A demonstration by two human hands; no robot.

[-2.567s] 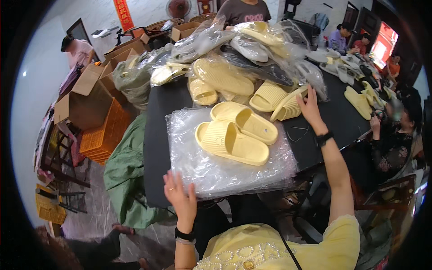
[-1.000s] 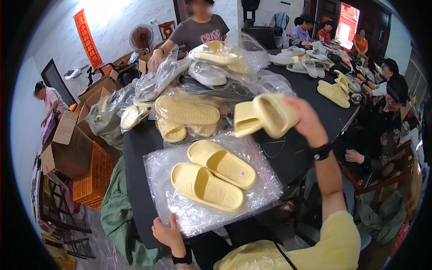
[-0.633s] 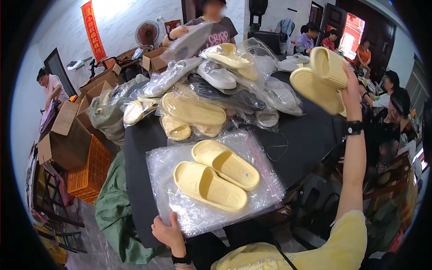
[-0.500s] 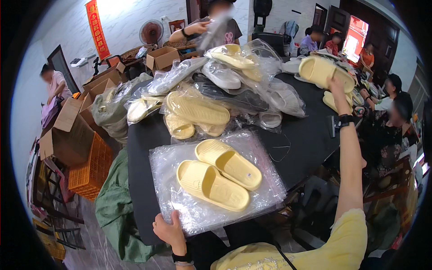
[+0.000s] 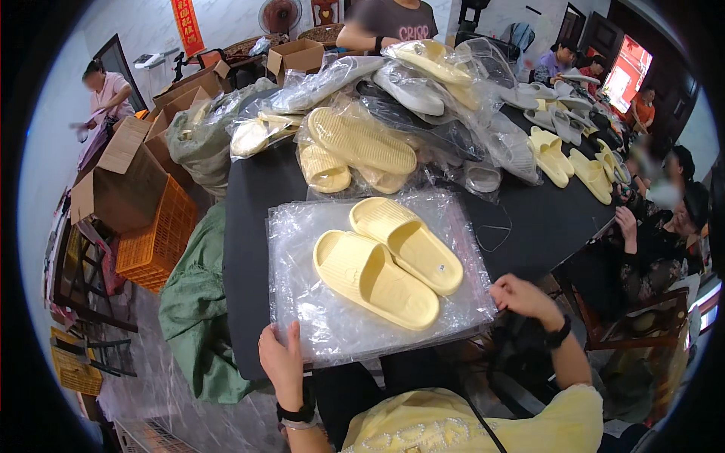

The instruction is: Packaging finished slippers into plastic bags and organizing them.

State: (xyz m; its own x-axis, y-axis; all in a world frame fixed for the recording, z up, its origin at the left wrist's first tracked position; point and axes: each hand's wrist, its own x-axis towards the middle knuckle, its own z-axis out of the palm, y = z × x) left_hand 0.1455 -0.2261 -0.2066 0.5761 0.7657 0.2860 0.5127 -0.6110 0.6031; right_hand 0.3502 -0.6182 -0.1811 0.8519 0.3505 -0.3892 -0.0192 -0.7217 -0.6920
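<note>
Two pale yellow slide slippers [image 5: 400, 291] lie side by side on a stack of clear plastic bags [image 5: 302, 302] at the table's front edge. At the stack's near left corner is my left hand [image 5: 282, 361], its fingers extended and its thumb apart, touching the edge. My right hand [image 5: 526, 298] is at the right edge of the stack, fingers curled in and pinching the border of a plastic bag. Beyond the stack, bagged yellow slippers [image 5: 362, 142] sit at the front of a heap of bagged footwear.
Loose yellow slippers [image 5: 550, 157] and grey slippers [image 5: 555, 121] lie along the right of the black table [image 5: 521, 226]. Cardboard boxes [image 5: 124, 177], an orange crate [image 5: 155, 240] and green sacking [image 5: 200, 309] stand at left. Co-workers sit at right; one person [image 5: 389, 23] stands behind the heap.
My right hand has left the yellow slippers at the far right and come back to the bag stack's right edge. My left hand stays at the near left corner. The view has shifted.
</note>
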